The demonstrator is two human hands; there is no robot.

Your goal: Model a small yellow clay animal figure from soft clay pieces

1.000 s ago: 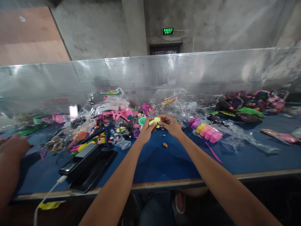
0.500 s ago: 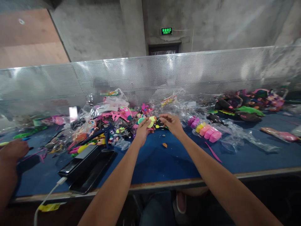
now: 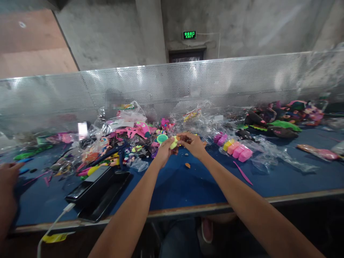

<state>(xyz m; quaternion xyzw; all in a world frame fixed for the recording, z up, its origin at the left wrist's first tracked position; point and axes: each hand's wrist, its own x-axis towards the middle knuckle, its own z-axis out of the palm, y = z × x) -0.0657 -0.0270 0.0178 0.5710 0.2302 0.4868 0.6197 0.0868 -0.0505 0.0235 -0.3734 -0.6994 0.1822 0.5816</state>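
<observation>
Head view: left hand point(image 3: 164, 153) pinches a yellow clay-like piece point(image 3: 174, 143); right hand point(image 3: 192, 144) works at its edge, grip unclear; too firm a squeeze could dent it.

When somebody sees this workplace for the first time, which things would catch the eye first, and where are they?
Probably the lit green exit sign, high on the grey concrete wall. Next, above the blue table, the small yellow piece held in the left hand, with the right hand close against it. Then the row of purple, yellow and pink blocks, right of both hands.
</observation>
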